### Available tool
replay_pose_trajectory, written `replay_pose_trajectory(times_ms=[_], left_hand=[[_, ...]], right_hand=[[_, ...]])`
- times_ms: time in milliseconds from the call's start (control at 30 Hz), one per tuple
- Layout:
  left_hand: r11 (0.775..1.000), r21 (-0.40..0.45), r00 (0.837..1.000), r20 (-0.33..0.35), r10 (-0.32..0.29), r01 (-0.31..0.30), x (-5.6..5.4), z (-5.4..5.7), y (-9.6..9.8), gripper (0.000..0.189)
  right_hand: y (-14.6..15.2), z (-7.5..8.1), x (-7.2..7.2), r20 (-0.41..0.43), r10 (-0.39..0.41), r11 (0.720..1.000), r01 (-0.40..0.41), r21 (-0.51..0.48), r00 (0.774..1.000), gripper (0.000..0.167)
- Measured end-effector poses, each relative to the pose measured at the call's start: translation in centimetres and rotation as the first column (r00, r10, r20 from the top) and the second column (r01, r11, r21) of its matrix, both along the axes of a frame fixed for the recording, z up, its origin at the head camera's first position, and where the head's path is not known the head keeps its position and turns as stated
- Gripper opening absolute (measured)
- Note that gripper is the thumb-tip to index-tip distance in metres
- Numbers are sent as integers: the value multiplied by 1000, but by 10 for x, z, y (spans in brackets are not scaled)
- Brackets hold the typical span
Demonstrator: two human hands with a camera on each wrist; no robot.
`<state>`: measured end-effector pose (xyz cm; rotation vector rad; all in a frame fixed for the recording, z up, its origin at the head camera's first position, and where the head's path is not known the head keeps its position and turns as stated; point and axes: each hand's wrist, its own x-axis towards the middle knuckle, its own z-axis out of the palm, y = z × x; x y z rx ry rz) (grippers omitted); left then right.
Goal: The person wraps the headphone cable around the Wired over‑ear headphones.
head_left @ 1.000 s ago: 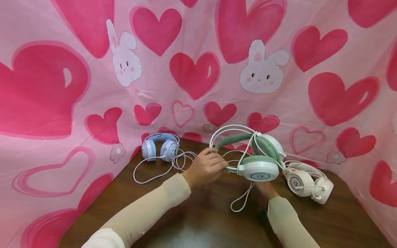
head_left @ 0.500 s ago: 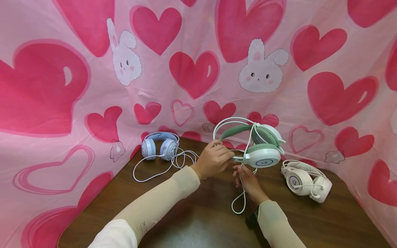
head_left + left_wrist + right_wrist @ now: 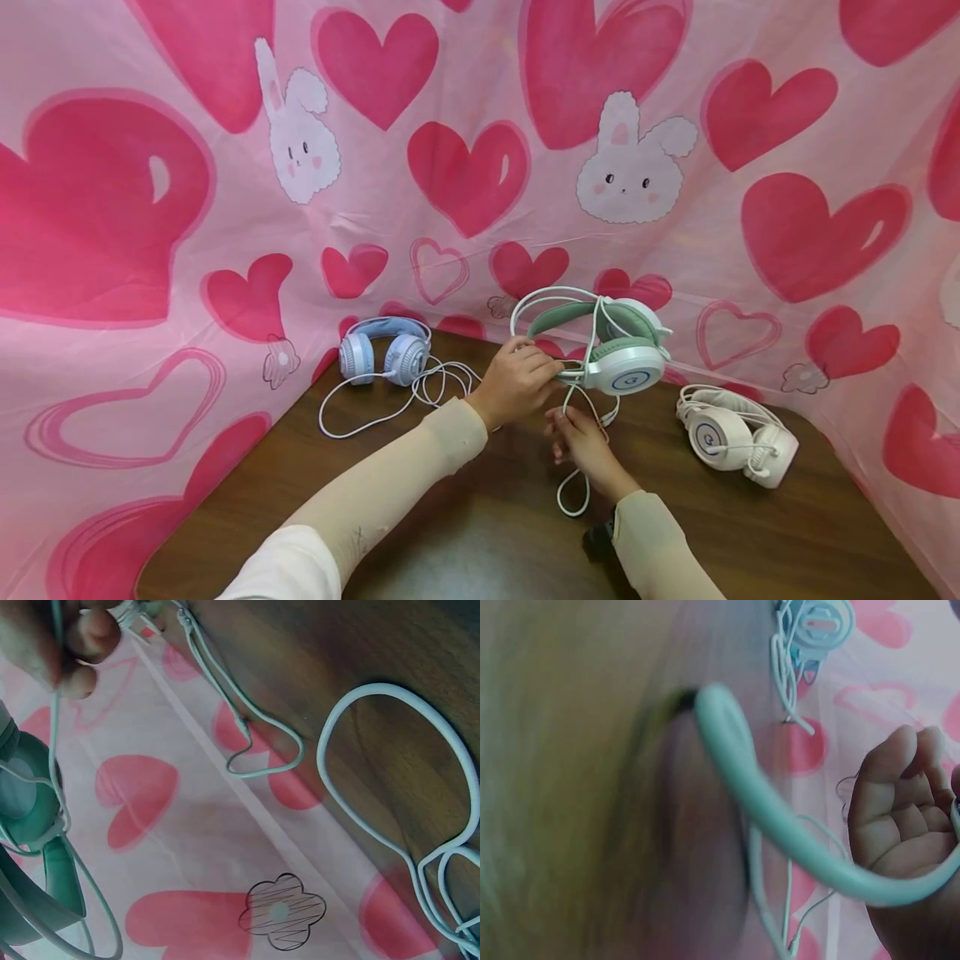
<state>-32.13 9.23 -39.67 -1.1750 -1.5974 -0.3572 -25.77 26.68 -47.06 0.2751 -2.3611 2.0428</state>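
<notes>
In the head view my left hand (image 3: 521,379) grips a white headset with green padding (image 3: 626,367). It holds the left side of the thin headband frame, with the headset raised above the table. The headset's cable wraps over the band and hangs below it. My right hand (image 3: 585,446) is under the headset, its fingers curled at the white cable (image 3: 573,504), which dangles in a loop beneath. In the right wrist view the cable (image 3: 802,855) runs across to the curled right hand (image 3: 907,817). The green ear pad (image 3: 30,787) shows in the left wrist view.
A light blue headset (image 3: 408,358) sits at the back left of the brown wooden table (image 3: 450,542), its cable (image 3: 360,433) looped around it. On the right lies a cream-white headset (image 3: 738,437). Pink cloth (image 3: 465,67) with hearts and rabbits stands behind the table.
My left hand has lifted the headset slightly. My right hand has come out from behind the ear cup to the hanging cable, and both hands have since shifted slightly left.
</notes>
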Motion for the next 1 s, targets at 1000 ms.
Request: replay_pose_trajectory(times_ms=[1000], left_hand=[[996, -44, 997, 7, 79, -79, -14, -18, -12, 16]], right_hand=[[-18, 32, 29, -93, 37, 997, -30, 72, 995, 33]])
